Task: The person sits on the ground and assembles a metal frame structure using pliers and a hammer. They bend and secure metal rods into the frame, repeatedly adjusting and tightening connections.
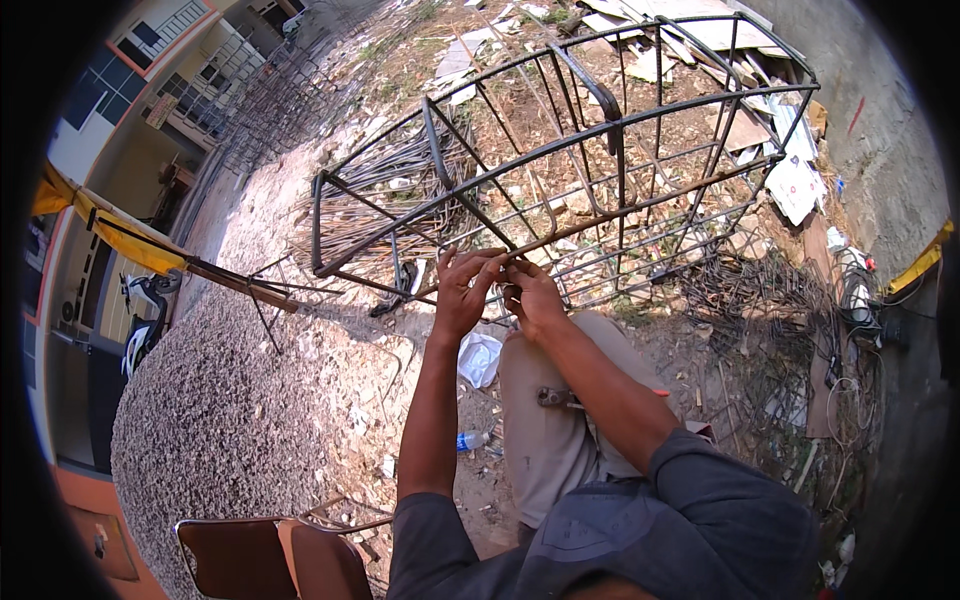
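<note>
fingertips: left hand and right hand meet at rebar cage, what they pinch too small to tell
chairs: cut off by bottom edge
tool on thigh: kind unclear

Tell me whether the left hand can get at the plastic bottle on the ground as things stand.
Probably yes, once freed: the left hand is up at the steel cage, and the bottle lies uncovered beside the left forearm.

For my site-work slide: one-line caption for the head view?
Both hands, left and right, meet at a rusty bar of a rebar cage over rubble-strewn ground.
</note>
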A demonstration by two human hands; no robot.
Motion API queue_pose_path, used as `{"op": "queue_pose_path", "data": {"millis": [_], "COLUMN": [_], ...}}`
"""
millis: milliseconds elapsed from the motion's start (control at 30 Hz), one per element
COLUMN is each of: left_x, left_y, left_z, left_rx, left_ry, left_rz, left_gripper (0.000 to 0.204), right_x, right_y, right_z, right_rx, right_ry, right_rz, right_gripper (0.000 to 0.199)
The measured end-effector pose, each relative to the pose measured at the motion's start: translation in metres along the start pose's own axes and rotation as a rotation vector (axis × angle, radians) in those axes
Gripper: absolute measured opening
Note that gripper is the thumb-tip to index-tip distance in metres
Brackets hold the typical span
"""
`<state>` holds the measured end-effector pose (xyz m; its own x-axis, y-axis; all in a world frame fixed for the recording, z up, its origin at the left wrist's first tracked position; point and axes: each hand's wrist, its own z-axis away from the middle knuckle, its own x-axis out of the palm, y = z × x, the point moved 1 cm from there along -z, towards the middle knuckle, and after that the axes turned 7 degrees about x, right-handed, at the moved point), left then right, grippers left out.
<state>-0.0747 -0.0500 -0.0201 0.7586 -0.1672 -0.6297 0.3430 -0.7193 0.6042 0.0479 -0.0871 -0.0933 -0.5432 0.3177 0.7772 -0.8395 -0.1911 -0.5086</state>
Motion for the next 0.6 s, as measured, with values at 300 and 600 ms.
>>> {"op": "queue_pose_path", "data": {"millis": [300,600], "left_x": [0.009,0.014], "left_y": [-0.006,-0.025], "left_z": [-0.004,-0.009], "left_rx": [-0.085,-0.255], "left_ry": [-0.018,-0.073], "left_rz": [-0.043,0.205], "left_gripper": [0.02,0.024], "right_x": [0.004,-0.003], "right_y": [0.004,0.011], "right_z": [0.012,0.019], "right_rx": [-0.005,-0.306], "right_ry": [0.083,0.041], "right_rz": [0.015,0.269], "right_gripper": [0.018,0.024]}}
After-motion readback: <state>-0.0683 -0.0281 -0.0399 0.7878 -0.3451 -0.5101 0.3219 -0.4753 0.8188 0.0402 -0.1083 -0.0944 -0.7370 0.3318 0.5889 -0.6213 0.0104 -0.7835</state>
